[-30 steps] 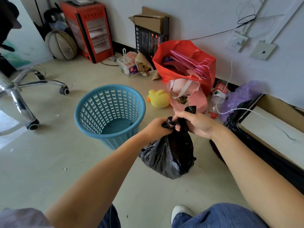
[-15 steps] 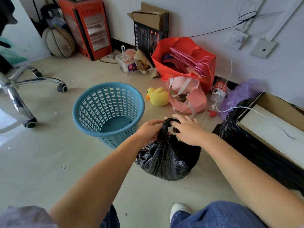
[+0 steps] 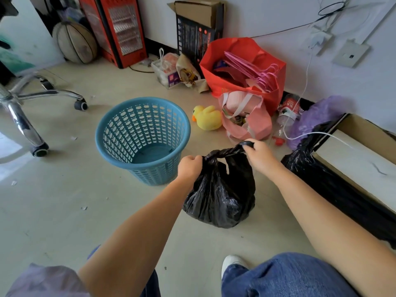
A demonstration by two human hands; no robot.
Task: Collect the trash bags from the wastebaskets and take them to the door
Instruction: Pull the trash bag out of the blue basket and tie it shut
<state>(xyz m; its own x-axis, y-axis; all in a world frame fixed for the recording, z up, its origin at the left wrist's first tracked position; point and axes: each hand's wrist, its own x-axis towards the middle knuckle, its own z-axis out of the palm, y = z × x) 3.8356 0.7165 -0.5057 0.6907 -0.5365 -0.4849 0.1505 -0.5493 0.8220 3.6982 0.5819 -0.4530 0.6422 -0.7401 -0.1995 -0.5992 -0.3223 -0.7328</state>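
— Floor (image 3: 64, 211)?
— Beige tile; blue basket (image 3: 142, 139) at centre-left, bare inside.
— Bag?
— Black bag (image 3: 220, 196) sits just right of it, at centre. Left hand (image 3: 189, 167) and right hand (image 3: 258, 154) each clench a twisted end of its top.

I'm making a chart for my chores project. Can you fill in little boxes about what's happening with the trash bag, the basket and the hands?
trash bag: black trash bag, out of the basket, on the floor
top of bag: pulled into two ends, knot in the middle
left hand: left hand grips one end
right hand: right hand grips the other end
basket: blue wastebasket, upright, no bag inside
nearby: yellow toy duck behind the bag
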